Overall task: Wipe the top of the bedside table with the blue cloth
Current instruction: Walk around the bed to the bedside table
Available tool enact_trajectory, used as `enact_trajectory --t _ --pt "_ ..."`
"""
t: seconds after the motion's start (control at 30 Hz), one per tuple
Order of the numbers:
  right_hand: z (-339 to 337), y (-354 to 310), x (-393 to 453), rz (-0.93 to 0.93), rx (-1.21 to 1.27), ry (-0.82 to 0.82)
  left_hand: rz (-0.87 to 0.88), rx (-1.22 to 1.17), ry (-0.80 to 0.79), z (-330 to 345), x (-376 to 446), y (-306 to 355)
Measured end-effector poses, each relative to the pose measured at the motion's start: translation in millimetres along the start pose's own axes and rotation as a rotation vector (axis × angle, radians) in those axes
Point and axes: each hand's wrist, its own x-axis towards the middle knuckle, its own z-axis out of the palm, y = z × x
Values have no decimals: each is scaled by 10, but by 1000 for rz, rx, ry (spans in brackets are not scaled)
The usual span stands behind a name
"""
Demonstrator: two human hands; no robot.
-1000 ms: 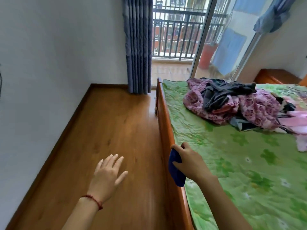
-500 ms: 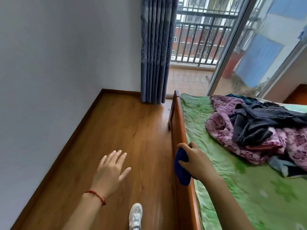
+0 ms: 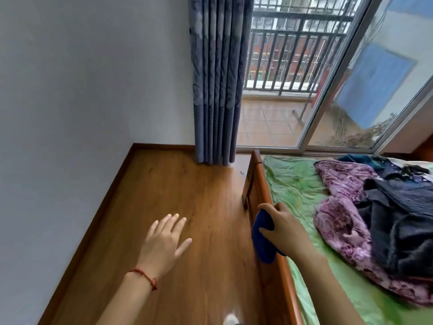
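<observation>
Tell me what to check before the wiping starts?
1. Cloth in hand: ok, the right hand grips it.
2. Left hand free: ok, fingers spread, holding nothing.
3. Bedside table in view: not ok, only floor, bed and curtain show.
4. Path ahead: ok, bare floor beside the bed rail.
5. Table top ready for wiping: cannot tell.

- We see the floor [image 3: 187, 207] as wood boards with a smooth, slightly glossy finish.
- The bed frame [image 3: 264, 191] looks like polished reddish wood.
- The blue cloth [image 3: 263, 242] we hold appears soft and matt.
- The green sheet [image 3: 297, 184] is thin, wrinkled fabric.
- The curtain [image 3: 215, 78] is matt woven cloth.
- The wall [image 3: 82, 90] looks smooth and matt.
</observation>
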Motion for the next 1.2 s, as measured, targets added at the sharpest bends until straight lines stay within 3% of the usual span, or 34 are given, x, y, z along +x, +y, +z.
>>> enact_trajectory --t 0.57,1.2 --pt "-645 436 3485 -36 -12 -31 -59 -21 11 278 3443 -536" --pt "-984 646 6703 165 18 -2 222 -53 -25 720 7209 -1455"
